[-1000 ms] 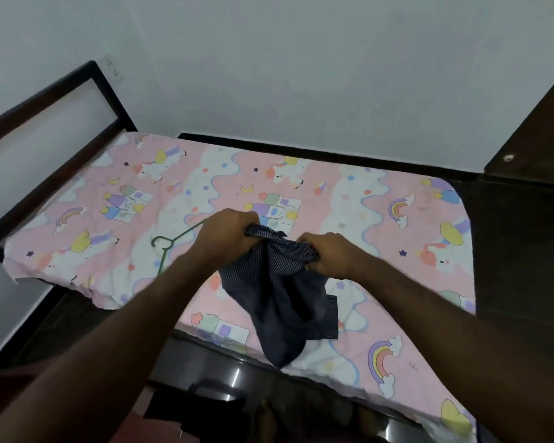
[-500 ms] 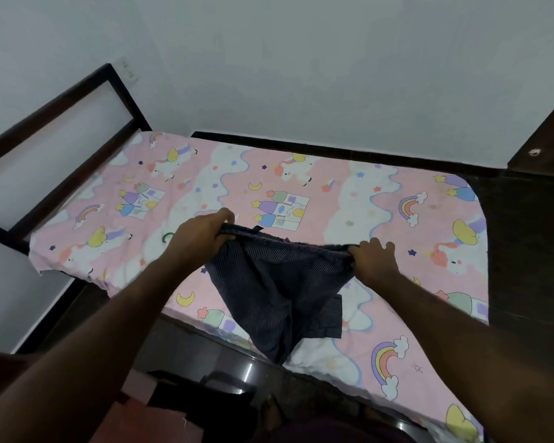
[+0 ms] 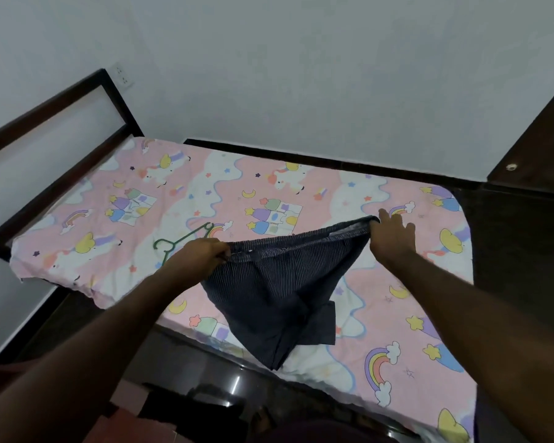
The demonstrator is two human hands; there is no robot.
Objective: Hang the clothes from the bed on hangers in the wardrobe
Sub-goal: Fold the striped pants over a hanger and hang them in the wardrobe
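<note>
A bed (image 3: pixel 301 187) in a pink cartoon-print sheet stands against a pale wall (image 3: pixel 269 75), with its dark headboard (image 3: pixel 61 103) at ten o'clock and a dark wardrobe (image 3: pixel 541 139) at two o'clock. One pair of dark striped shorts (image 3: pixel 275 289) (the only garment in sight) hangs stretched over the sheet's near edge. The left hand (image 3: pixel 199 257) has its grip pinched on one waistband end. The right hand (image 3: pixel 392 238) holds the other end, fingers splayed. One green hanger (image 3: pixel 173 243) lies on the sheet at ten o'clock from the left hand.

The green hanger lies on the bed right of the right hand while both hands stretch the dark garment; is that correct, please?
Not quite: the head view shows the green hanger on the bed beside the left hand, not the right hand; both hands do stretch the dark garment.
</note>
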